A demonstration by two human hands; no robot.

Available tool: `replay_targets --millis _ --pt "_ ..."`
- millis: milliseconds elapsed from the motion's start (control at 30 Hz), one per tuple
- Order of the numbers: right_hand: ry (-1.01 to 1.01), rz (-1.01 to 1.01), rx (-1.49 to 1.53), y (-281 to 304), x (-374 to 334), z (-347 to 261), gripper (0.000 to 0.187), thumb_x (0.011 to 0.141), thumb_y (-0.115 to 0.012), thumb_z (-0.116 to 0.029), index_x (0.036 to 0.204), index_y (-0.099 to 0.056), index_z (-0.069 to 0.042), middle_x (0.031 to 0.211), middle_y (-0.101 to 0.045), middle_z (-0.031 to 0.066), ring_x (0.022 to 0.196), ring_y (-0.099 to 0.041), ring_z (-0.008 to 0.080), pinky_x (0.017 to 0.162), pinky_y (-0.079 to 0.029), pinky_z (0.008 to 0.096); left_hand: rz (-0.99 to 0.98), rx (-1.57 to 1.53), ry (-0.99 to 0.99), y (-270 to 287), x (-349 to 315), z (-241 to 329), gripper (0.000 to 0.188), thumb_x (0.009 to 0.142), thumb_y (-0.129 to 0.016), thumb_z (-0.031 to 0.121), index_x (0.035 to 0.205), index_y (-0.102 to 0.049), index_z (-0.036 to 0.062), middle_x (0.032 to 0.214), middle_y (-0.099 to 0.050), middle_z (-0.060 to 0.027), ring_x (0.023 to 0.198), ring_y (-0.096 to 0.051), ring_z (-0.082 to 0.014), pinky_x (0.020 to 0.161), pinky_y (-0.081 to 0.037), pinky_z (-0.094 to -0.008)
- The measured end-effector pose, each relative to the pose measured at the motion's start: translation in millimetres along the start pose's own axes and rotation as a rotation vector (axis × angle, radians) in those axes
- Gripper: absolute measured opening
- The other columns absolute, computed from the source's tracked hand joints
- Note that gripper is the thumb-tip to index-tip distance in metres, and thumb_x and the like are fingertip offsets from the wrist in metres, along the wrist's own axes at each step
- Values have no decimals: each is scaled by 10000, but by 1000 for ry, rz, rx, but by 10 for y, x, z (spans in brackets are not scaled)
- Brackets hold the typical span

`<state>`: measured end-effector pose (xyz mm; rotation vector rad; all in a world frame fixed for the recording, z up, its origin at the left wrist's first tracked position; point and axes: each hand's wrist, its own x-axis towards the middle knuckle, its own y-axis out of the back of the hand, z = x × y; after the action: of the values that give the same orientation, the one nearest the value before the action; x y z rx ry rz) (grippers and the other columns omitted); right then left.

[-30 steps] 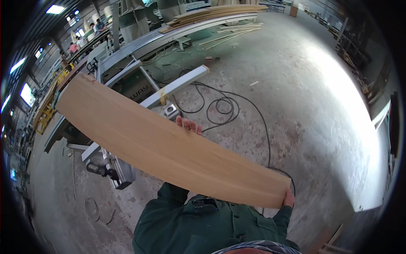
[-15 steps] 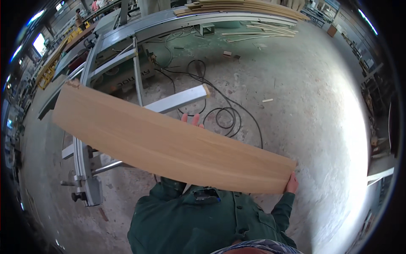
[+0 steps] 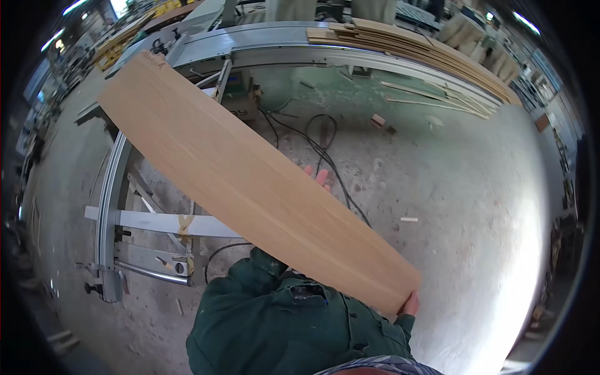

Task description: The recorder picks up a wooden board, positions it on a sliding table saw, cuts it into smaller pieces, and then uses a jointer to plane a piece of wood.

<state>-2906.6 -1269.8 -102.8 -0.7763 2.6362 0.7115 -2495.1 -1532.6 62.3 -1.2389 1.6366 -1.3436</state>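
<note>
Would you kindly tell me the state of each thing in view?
Wooden board: held aslant, one end ragged.
Left hand: mostly hidden beneath the board, fingertips showing.
Right hand: gripping the board's near end.
Black cable: looped on the floor.
Stacked boards: piled on the silver machine.
Thin strips: lying loose on the floor.

The left arm (image 3: pixel 255 269) bends, only some fingers (image 3: pixel 308 169) of the left hand (image 3: pixel 322 177) showing; the right hand (image 3: pixel 411 304) is clasped low.
</note>
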Motion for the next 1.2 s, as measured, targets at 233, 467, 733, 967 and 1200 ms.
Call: replay_targets --millis 233,467,733,967,1200 --pt "145 -278 -127 -984 1717 -1060 459 816 -523 -355 976 -574 72 936 -604 142 827 -553 199 743 -431 318 -25 207 -346 202 765 -58 560 872 -346 507 1347 -238 230 1391 -239 -122 1115 -409 -357 943 -337 -504" --pt "197 -418 -127 -1756 2644 -2318 402 824 -526 -314 922 -583 72 886 -611 107 768 -551 168 687 -436 290 88 358 -626 208 1459 -221 577 881 -343 486 1338 -265 143 1378 -271 -105 1164 -395 -281 972 -331 -433" --pt "224 -592 -167 -3055 3031 -2890 367 839 -527 -296 911 -593 58 862 -613 89 756 -544 155 682 -433 291 103 350 -730 337 1832 203 580 878 -347 488 1337 -267 142 1373 -280 -111 1161 -395 -285 974 -326 -443" --pt "226 -739 -199 -4410 3062 -3181 408 841 -528 -332 946 -583 59 901 -612 89 791 -552 154 700 -439 293 79 318 -730 335 2130 1110 584 876 -351 490 1336 -268 140 1368 -288 -116 1159 -394 -289 975 -321 -452" --pt "14 -1095 -181 -5357 2321 -3833 397 884 -460 -286 1096 -498 48 1048 -574 113 899 -569 202 780 -446 331 57 300 -790 -9 2992 2346 587 874 -355 491 1335 -269 138 1363 -295 -122 1157 -394 -293 977 -316 -461"
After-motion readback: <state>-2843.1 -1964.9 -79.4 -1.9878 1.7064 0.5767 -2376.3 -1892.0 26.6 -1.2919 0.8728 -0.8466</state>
